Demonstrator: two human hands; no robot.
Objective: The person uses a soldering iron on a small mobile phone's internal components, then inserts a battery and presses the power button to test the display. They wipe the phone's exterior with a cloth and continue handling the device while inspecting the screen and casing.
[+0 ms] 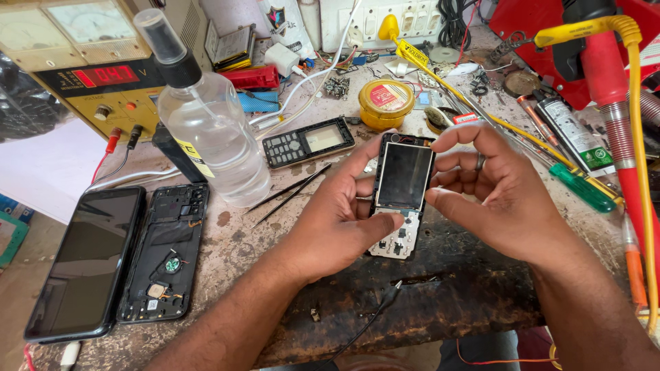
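Black-screened and stripped of its casing, a small keypad phone board [400,196] sits above the scarred desk [440,288], clamped between both hands: the left hand [337,220] has its grip closed on the lower edge, thumb across the bare keypad contacts, while the right hand [491,196] pinches its top and side. A clear spray bottle [216,137] stands well to the left.

Stripped keypad phone body [400,196] with front cover off, dark blank screen above, bare pale keypad contact board below, held upright and slightly tilted just above the worn bench, centre of the frame, lower end lowest
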